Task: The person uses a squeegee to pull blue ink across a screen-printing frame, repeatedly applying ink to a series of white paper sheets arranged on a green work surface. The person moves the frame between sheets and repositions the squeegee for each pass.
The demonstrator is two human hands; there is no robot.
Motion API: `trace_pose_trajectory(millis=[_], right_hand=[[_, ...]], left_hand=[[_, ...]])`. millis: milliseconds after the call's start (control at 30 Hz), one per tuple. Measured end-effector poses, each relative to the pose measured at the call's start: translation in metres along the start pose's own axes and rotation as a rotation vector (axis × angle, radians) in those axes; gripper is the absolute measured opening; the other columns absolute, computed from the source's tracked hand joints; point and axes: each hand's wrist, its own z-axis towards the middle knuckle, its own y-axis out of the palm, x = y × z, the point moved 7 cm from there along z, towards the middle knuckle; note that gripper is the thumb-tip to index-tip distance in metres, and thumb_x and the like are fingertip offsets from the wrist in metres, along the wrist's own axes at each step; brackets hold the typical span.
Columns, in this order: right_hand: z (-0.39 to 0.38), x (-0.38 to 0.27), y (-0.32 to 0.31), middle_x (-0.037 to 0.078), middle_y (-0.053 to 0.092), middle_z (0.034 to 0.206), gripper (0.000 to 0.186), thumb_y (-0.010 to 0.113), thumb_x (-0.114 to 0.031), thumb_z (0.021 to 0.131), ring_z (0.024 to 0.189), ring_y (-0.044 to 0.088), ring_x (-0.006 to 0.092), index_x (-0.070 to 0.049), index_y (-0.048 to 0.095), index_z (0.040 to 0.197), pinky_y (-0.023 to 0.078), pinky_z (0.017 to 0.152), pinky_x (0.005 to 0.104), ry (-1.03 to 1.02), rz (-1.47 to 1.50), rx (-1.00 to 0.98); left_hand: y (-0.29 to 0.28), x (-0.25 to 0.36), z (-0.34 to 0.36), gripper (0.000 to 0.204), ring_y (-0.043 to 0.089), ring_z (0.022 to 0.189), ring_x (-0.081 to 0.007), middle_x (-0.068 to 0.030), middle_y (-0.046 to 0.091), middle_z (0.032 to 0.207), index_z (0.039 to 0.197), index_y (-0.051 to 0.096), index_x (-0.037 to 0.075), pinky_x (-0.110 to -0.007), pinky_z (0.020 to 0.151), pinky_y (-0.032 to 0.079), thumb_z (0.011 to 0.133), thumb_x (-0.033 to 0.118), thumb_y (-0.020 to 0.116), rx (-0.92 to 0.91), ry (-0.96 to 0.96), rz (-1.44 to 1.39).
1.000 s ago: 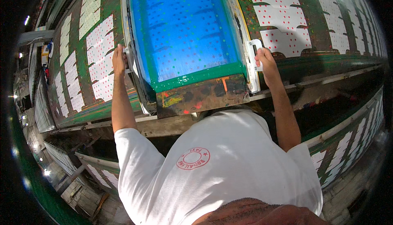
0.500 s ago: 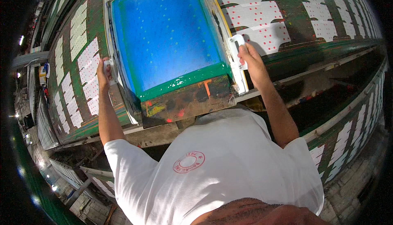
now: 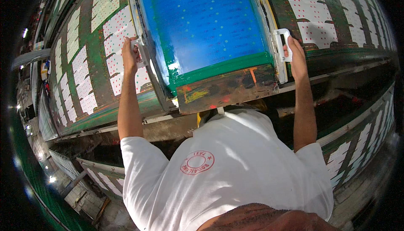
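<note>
On the left, columns of white dotted panels [image 3: 84,79] lie on a green, paint-stained printing table [image 3: 94,52]. The person's left hand [image 3: 130,54] is beside them, its fingers curled around the left white handle [image 3: 144,56] of a screen-printing frame [image 3: 269,22]. The frame sits in the middle, just beyond the person's white T-shirt [image 3: 240,168], with its far end out of view. Its blue mesh [image 3: 206,25] shows small dots and ends at the near side in a green band [image 3: 223,67], beside a paint-smeared board [image 3: 227,90]. The right white handle [image 3: 278,45] stands at the frame's near right; the right hand's [image 3: 297,58] fingers, close together, wrap its outer bar. Farther right lie more white panels with red dots [image 3: 313,20].
</note>
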Motion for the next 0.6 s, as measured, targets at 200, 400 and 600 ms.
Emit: trace_pose_trajectory(millis=[200, 400, 600], right_hand=[[0.018, 0.011, -0.041, -0.003, 0.056, 0.090, 0.045, 0.057, -0.050, 0.105, 0.076, 0.048, 0.0067, -0.009, 0.063, 0.124, 0.042, 0.075, 0.0254, 0.019, 0.080, -0.066], [0.024, 0.017, -0.047, -0.004, 0.058, 0.090, 0.046, 0.058, -0.049, 0.106, 0.077, 0.049, 0.0054, -0.008, 0.061, 0.126, 0.041, 0.076, 0.0237, -0.006, 0.048, -0.136], [0.025, 0.019, -0.043, -0.004, 0.050, 0.086, 0.037, 0.058, -0.049, 0.105, 0.077, 0.042, 0.0082, -0.012, 0.060, 0.107, 0.034, 0.083, 0.0272, 0.014, 0.088, -0.156]], left_hand=[[0.049, 0.003, -0.014, 0.064, 0.031, 0.050, -0.0046, 0.0052, 0.039, 0.069, 0.125, 0.062, 0.007, -0.024, 0.042, 0.024, 0.105, 0.065, 0.045, 0.009, 0.023, 0.038], [0.049, 0.005, -0.017, 0.060, 0.034, 0.050, -0.0042, 0.0050, 0.042, 0.070, 0.122, 0.062, 0.008, -0.024, 0.042, 0.025, 0.104, 0.064, 0.049, 0.063, 0.046, 0.135], [0.051, -0.009, -0.010, 0.058, 0.035, 0.050, -0.0045, 0.0050, 0.044, 0.069, 0.120, 0.062, 0.008, -0.024, 0.043, 0.027, 0.103, 0.063, 0.054, 0.105, 0.041, 0.192]])
